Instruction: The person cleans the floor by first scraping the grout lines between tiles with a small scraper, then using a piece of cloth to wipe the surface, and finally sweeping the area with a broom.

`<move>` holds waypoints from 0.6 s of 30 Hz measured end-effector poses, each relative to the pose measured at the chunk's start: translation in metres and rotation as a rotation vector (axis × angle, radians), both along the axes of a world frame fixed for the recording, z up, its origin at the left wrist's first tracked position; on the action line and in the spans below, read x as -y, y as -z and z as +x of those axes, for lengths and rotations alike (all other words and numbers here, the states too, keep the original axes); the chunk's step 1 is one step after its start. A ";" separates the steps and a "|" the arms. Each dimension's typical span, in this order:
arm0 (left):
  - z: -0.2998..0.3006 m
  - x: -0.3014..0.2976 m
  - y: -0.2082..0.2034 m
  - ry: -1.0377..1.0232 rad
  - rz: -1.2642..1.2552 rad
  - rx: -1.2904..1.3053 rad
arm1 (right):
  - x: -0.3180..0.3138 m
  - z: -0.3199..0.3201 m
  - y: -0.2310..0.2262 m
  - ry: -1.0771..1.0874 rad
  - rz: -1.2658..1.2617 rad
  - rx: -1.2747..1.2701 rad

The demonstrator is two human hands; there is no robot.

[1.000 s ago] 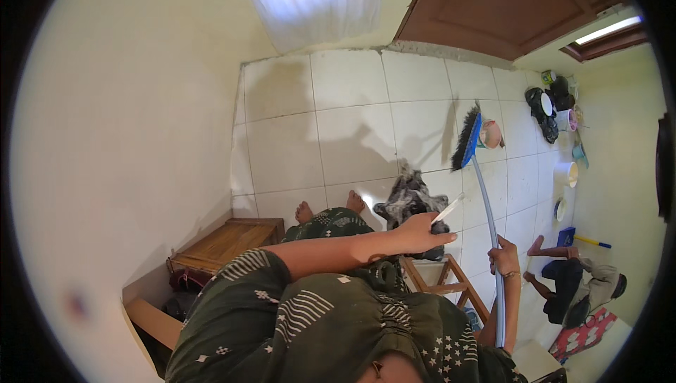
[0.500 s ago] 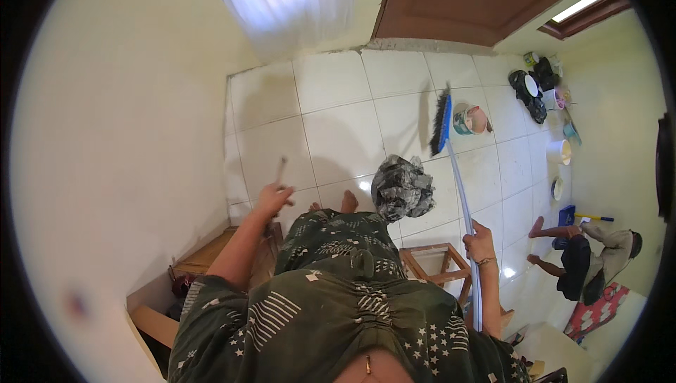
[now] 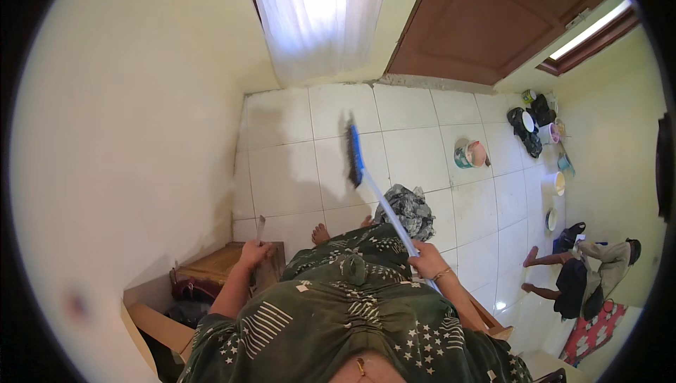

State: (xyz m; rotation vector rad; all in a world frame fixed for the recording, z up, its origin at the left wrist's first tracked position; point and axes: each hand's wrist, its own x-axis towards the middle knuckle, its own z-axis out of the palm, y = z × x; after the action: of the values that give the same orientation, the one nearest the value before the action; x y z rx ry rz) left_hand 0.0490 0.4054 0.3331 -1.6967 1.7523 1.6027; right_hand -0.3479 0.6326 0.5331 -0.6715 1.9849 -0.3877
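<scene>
My right hand (image 3: 427, 260) is closed round the pale handle of a broom (image 3: 386, 203), whose blue head has dark bristles. The broom head points away from me over the white floor tiles; whether it touches them I cannot tell. In my left hand (image 3: 255, 253) is a thin, flat, blade-like tool (image 3: 261, 227), its tip sticking up past my fingers. A crumpled grey-black plastic sheet (image 3: 412, 210) lies on the floor by my feet, partly behind the broom handle.
A wooden stool (image 3: 267, 260) and an open cardboard box (image 3: 158, 323) are at my left. Ahead to the right stands a bucket (image 3: 462, 153). Black bags (image 3: 524, 129) and a cream bucket (image 3: 554, 184) line the right wall. A person (image 3: 595, 274) sits at the right.
The broom has swung left, from beside the bucket to ahead of me, as my right hand moved inward. My left hand has come down and slightly left with the thin tool.
</scene>
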 end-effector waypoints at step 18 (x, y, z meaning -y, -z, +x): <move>-0.037 -0.021 -0.027 -0.302 -0.066 0.268 | 0.094 -0.160 0.186 -0.196 0.080 0.432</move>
State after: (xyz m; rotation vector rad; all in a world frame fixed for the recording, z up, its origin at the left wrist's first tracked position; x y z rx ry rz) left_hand 0.0120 0.4263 0.3605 -2.1787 1.4906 1.3531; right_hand -0.5080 0.5382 0.3468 -0.6615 1.5037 -0.3022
